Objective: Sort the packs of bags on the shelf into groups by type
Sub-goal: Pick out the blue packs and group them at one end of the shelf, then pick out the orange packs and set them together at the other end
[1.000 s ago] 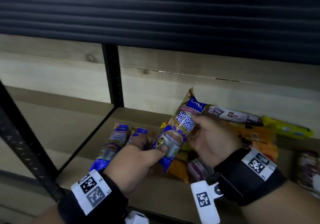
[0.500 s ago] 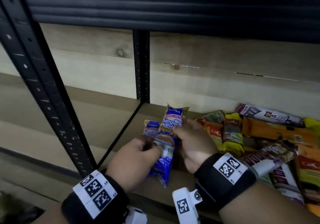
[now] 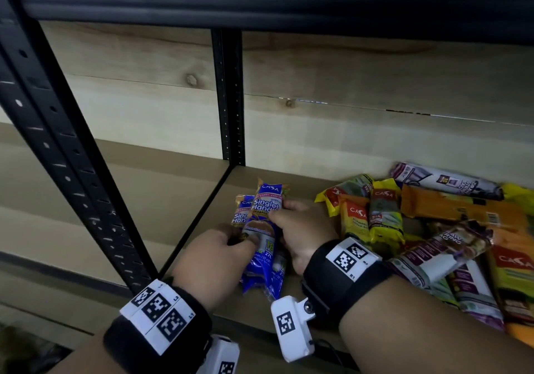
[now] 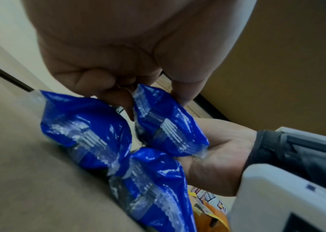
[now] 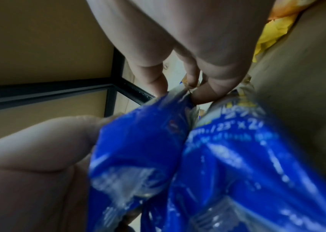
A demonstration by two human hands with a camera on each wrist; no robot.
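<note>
Both hands, left hand (image 3: 215, 253) and right hand (image 3: 300, 229), pinch blue packs (image 3: 261, 229) held between them; glossy film looks light, soft, slippery, so grip mid-body, not crimped ends

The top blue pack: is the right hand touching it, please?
Touching. The head view shows the right hand's fingers curled against the top blue pack's edge.

Dim light across the head view, top band nearly black, straight posts (image 3: 228, 96) bowing at the edges. Both wrist views are soft, the right smeared with blur; glare glints on blue packs (image 4: 90, 128).
</note>
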